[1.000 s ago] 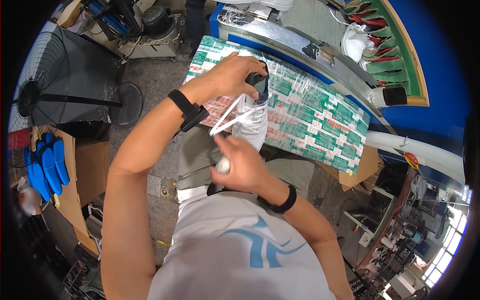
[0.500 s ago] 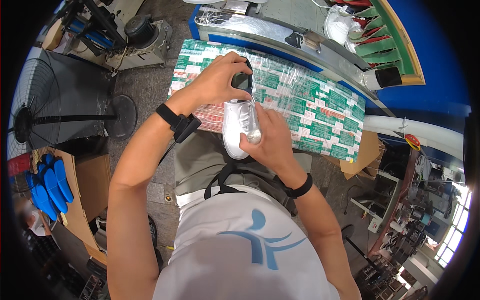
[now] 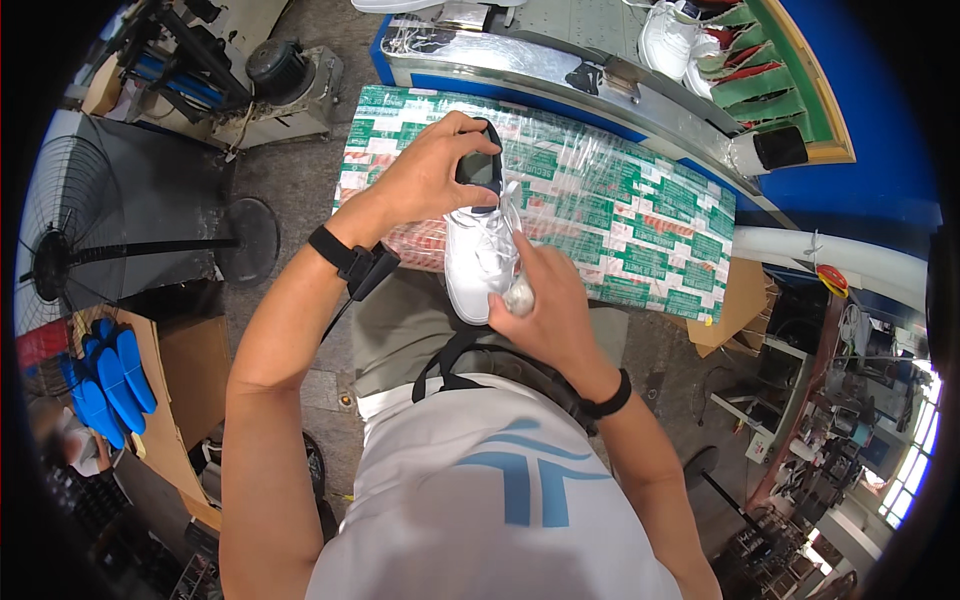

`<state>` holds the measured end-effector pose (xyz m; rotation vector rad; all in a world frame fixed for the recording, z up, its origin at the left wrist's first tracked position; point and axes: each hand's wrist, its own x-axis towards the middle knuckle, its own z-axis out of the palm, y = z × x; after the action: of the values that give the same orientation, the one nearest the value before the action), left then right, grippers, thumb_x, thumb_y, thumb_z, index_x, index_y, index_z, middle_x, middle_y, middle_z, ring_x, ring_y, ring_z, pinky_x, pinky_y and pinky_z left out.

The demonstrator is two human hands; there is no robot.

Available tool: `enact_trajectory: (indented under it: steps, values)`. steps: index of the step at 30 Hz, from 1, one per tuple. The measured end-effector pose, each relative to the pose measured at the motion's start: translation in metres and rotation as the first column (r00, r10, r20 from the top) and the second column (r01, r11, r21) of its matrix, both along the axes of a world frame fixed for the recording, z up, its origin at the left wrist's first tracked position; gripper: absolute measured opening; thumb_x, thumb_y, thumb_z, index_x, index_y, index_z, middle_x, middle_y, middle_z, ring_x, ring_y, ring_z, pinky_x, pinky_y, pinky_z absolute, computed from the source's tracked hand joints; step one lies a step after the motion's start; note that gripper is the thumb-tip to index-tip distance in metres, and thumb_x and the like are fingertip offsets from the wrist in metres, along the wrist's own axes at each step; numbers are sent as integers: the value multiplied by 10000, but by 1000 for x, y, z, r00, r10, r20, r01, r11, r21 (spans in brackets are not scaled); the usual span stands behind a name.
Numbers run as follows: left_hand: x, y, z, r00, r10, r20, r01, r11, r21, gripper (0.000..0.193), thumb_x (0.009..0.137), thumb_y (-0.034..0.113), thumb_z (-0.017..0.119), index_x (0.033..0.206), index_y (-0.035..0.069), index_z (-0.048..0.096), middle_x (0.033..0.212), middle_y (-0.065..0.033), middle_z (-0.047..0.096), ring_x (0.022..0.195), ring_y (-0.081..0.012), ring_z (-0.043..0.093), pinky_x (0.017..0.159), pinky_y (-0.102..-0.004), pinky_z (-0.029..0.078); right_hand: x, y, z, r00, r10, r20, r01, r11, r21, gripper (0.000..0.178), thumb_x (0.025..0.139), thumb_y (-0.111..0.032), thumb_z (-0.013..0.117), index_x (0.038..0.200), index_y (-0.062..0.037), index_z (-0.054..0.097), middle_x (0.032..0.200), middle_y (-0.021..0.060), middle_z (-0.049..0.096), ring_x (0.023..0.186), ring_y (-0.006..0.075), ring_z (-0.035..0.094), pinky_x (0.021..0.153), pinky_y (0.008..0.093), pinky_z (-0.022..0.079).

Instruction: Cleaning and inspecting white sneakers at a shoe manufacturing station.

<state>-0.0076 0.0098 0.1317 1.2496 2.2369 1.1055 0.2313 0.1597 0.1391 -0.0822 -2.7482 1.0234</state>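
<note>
A white lace-up shoe (image 3: pixel 470 270) is held over the near edge of a work surface (image 3: pixel 640 230) covered in green, white and red tape. Its toe points toward me, and the dark opening (image 3: pixel 478 168) faces away. My left hand (image 3: pixel 437 170) grips the shoe at the collar, thumb and fingers on either side of the opening. Against the shoe's right side, my right hand (image 3: pixel 545 300) is closed on a small whitish wad (image 3: pixel 519 296), its index finger stretched along the shoe's side. The wad's exact kind cannot be made out.
Beyond the taped surface runs a metal-edged conveyor (image 3: pixel 520 62) with white shoes (image 3: pixel 668 42) near a green rack (image 3: pixel 770 85). A standing fan (image 3: pixel 60 260) and a carton of blue insoles (image 3: pixel 108 385) are on the left. A white pipe (image 3: pixel 790 246) extends at right.
My right hand has drawn slightly toward me and to the right along the shoe, with the wad in it. The left hand keeps its grip at the collar. The view has shifted a little.
</note>
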Motion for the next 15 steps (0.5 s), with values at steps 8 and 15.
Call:
enact_trajectory:
  steps: [8, 15]
  values:
    - [4, -3, 3, 998, 25, 62, -27, 999, 29, 649, 815, 200, 989, 1415, 82, 773, 1618, -180, 572, 1502, -378, 558, 1235, -465, 479, 3, 16, -6, 997, 73, 17, -74, 992, 102, 873, 760, -284, 919, 1481, 92, 600, 1101, 191, 635, 1009, 399, 632, 904, 502, 521]
    - [1, -1, 2, 999, 36, 24, -36, 999, 10, 666, 804, 240, 1002, 1410, 80, 776, 1610, -181, 571, 1503, -375, 554, 1234, -473, 473, 42, -12, 20, 996, 78, 54, -84, 989, 121, 977, 738, -273, 923, 1581, 54, 553, 1130, 170, 640, 1036, 381, 633, 918, 486, 505]
